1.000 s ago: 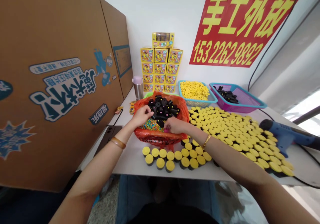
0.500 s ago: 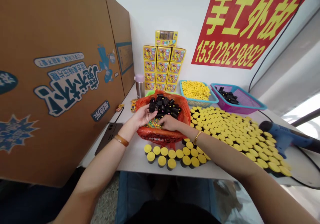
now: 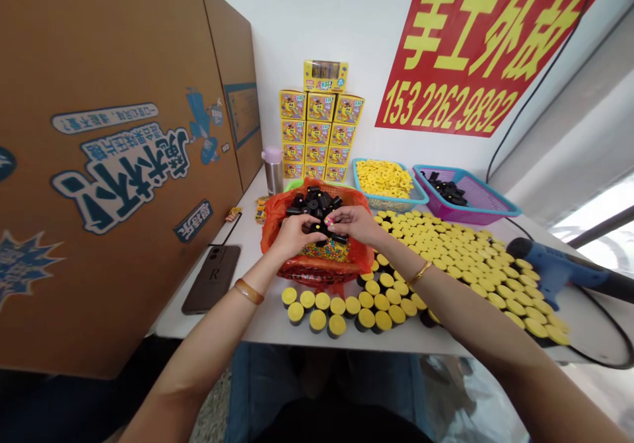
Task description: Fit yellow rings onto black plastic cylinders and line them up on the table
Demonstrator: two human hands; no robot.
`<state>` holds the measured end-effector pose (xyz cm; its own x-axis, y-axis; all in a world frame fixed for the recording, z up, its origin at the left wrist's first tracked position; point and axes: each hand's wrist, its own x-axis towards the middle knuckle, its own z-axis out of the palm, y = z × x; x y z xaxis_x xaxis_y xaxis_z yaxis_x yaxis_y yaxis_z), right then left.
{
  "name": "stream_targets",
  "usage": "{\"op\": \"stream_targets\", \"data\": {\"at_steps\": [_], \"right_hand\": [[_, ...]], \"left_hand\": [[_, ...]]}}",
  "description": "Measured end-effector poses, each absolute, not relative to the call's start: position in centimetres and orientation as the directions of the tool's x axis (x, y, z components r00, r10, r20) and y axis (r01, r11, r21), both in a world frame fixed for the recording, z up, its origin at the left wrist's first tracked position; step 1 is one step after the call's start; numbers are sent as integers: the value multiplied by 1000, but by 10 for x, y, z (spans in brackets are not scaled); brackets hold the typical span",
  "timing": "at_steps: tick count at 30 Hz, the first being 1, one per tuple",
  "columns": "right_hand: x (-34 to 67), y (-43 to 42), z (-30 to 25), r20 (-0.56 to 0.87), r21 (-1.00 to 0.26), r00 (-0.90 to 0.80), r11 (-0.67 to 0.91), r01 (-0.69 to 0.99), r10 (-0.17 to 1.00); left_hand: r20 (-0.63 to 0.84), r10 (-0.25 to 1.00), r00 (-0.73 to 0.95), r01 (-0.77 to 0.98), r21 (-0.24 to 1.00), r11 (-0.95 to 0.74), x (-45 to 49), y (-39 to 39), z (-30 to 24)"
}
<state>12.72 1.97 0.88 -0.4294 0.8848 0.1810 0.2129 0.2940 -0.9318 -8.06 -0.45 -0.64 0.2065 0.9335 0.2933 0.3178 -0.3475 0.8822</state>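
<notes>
A heap of black tubes [image 3: 317,204] is held in an orange plastic bag [image 3: 362,255], on top of small colored candies [image 3: 324,252]. The left hand [image 3: 294,237] is curled at the heap, and the right hand [image 3: 354,224] is pinched just beside it. Both grips are narrow, but what is held cannot be told. Yellow-topped tubes [image 3: 337,306] are set out on the worktop [image 3: 267,329] around the bag. Yellow rings [image 3: 384,179] are piled in a blue basket [image 3: 391,203], and more black tubes [image 3: 448,189] lie in a pink basket [image 3: 488,213].
</notes>
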Motion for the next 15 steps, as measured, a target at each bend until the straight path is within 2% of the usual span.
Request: {"op": "stream_targets", "data": {"at_steps": [2,5,8,10,12,15], "right_hand": [[126,18,20,234,-824,-475,432,366,848],[119,11,39,281,-482,-596,647,591,752],[108,3,56,243,-98,-733,768,632,635],[101,-2,64,189,102,-788,787,609,586],[96,-5,70,140,225,-826,795,564,546],[94,-6,78,118,259,-851,812,524,512]], "left_hand": [[306,917,255,392,834,-387,-78,-5,-8],[307,910,278,423,811,-403,-78,-7,-8],[303,906,294,426,807,-408,-79,-8,-6],[293,911,291,429,811,-398,-79,-8,-5],[293,914,282,427,815,-393,-80,-9,-5],[302,909,289,388,830,-399,-79,-9,-6]]}}
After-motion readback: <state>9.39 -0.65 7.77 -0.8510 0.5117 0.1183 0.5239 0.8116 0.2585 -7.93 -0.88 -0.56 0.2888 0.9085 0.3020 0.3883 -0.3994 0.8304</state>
